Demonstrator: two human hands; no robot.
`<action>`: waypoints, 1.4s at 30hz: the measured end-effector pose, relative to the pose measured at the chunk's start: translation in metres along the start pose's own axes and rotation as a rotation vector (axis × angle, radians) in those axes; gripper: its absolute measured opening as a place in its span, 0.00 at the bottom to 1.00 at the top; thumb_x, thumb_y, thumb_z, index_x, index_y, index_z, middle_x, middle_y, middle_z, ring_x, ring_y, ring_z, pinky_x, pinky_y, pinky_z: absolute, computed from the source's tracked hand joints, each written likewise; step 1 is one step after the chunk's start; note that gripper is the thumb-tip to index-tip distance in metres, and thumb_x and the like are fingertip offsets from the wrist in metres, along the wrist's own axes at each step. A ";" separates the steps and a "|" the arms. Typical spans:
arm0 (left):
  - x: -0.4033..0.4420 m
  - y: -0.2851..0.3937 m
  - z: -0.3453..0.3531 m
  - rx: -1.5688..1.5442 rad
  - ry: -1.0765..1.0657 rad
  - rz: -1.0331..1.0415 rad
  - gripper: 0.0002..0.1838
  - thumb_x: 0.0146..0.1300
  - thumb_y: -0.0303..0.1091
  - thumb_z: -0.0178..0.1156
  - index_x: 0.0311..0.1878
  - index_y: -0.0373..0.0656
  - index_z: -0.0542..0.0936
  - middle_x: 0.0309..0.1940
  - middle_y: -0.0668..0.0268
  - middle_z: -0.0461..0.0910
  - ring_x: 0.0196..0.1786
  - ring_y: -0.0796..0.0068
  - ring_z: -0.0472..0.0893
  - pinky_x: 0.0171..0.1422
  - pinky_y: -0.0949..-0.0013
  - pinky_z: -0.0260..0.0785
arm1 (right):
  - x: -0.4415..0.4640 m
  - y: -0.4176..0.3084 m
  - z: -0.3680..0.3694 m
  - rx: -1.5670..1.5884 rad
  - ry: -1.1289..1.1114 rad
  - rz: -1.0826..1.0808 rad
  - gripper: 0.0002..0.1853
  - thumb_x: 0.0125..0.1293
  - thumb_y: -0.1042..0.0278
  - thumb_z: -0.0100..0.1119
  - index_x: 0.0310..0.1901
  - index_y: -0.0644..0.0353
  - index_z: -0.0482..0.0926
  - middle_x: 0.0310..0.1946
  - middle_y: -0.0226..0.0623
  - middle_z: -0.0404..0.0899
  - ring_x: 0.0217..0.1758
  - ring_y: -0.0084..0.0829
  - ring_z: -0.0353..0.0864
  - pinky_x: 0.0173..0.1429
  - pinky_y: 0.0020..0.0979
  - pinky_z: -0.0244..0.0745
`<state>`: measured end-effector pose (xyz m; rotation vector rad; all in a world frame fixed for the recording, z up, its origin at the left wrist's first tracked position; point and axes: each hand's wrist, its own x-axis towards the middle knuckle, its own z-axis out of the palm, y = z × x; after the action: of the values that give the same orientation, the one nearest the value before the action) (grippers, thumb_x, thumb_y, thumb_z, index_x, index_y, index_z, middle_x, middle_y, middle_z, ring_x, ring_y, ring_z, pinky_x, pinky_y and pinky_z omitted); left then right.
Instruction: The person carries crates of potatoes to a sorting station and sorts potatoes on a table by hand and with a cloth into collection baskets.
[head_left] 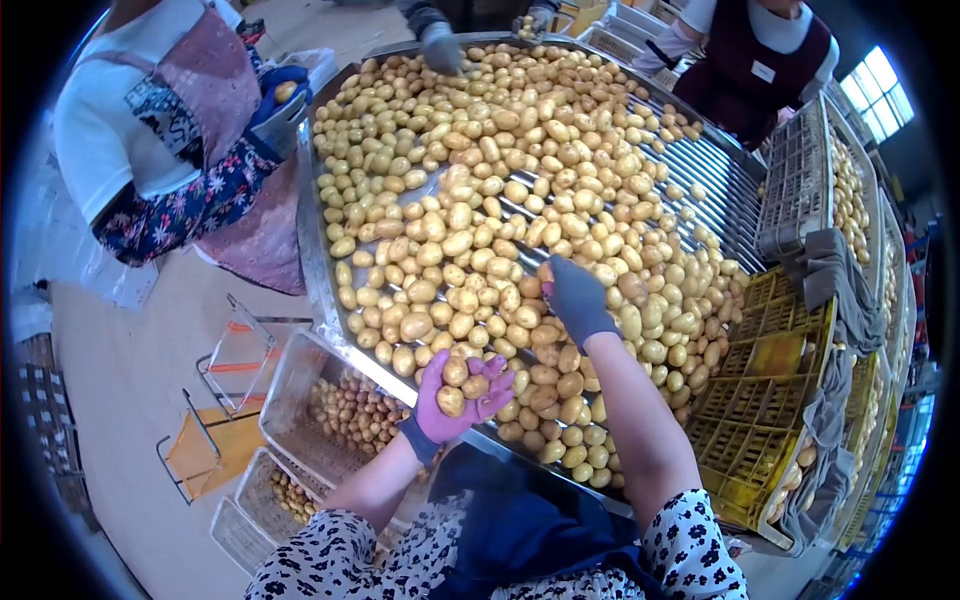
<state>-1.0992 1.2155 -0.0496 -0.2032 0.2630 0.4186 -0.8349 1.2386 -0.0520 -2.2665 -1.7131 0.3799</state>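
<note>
Cradling potatoes (pixel 450 402), the left hand (pixel 446 420), fingers apart, could spill them if tilted; right hand (pixel 580 298): grip cannot be told.

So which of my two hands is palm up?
Your left hand, the one with potatoes resting on its pink-gloved palm. Your right hand shows its grey-gloved back instead, over the potato heap.
</note>
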 end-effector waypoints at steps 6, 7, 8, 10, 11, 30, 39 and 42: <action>-0.016 0.006 -0.025 -0.081 -0.011 0.026 0.26 0.66 0.55 0.48 0.53 0.43 0.77 0.58 0.58 0.74 0.63 0.55 0.71 0.65 0.53 0.66 | -0.001 -0.014 0.000 -0.370 -0.104 0.025 0.28 0.60 0.59 0.60 0.63 0.45 0.67 0.41 0.37 0.79 0.51 0.41 0.76 0.60 0.47 0.63; -0.020 0.008 -0.030 -0.093 -0.061 0.006 0.25 0.67 0.53 0.48 0.54 0.43 0.76 0.57 0.57 0.74 0.61 0.56 0.73 0.63 0.54 0.68 | 0.001 -0.015 0.003 -0.366 -0.114 -0.009 0.28 0.60 0.59 0.60 0.63 0.45 0.67 0.41 0.37 0.79 0.51 0.41 0.76 0.60 0.47 0.63; -0.024 0.008 -0.028 -0.101 -0.083 -0.003 0.25 0.68 0.50 0.47 0.59 0.43 0.73 0.59 0.56 0.73 0.59 0.56 0.75 0.62 0.55 0.69 | 0.003 -0.013 0.004 -0.430 -0.052 -0.021 0.29 0.58 0.56 0.62 0.63 0.44 0.68 0.39 0.37 0.80 0.49 0.40 0.77 0.61 0.49 0.62; -0.030 0.011 -0.027 -0.037 -0.111 -0.040 0.27 0.69 0.49 0.46 0.65 0.44 0.67 0.62 0.57 0.70 0.59 0.57 0.75 0.61 0.60 0.71 | 0.003 -0.009 0.009 -0.448 0.043 0.009 0.30 0.54 0.52 0.65 0.61 0.42 0.71 0.37 0.37 0.81 0.47 0.39 0.78 0.64 0.52 0.58; -0.034 0.014 -0.027 0.002 -0.138 -0.063 0.28 0.69 0.50 0.46 0.67 0.44 0.65 0.63 0.58 0.69 0.59 0.58 0.75 0.60 0.62 0.72 | 0.002 -0.017 0.005 -0.412 0.070 0.050 0.29 0.53 0.51 0.65 0.59 0.41 0.74 0.37 0.37 0.82 0.48 0.38 0.78 0.66 0.53 0.55; -0.198 0.100 -0.098 1.619 1.268 0.237 0.21 0.66 0.38 0.54 0.60 0.39 0.70 0.53 0.58 0.74 0.55 0.64 0.74 0.58 0.59 0.67 | -0.096 -0.175 -0.040 0.457 -0.318 -0.634 0.20 0.59 0.66 0.56 0.55 0.48 0.74 0.27 0.32 0.74 0.38 0.33 0.76 0.42 0.38 0.72; 0.049 0.036 -0.008 2.850 0.654 0.859 0.29 0.61 0.54 0.58 0.65 0.60 0.69 0.65 0.60 0.64 0.70 0.40 0.54 0.65 0.28 0.41 | -0.118 -0.021 -0.031 -0.089 0.137 -0.123 0.22 0.59 0.63 0.57 0.56 0.54 0.71 0.50 0.39 0.71 0.57 0.43 0.68 0.67 0.48 0.57; 0.090 0.087 -0.017 2.914 0.810 0.995 0.28 0.61 0.59 0.54 0.64 0.66 0.70 0.65 0.67 0.67 0.70 0.41 0.56 0.63 0.21 0.33 | -0.139 0.007 -0.021 -0.152 0.143 0.080 0.23 0.61 0.60 0.56 0.58 0.52 0.71 0.58 0.42 0.68 0.65 0.51 0.61 0.70 0.51 0.51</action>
<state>-1.0606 1.3223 -0.1040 -2.6965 -1.4314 -0.4714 -0.8577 1.1013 -0.0288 -2.4096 -1.6343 0.1036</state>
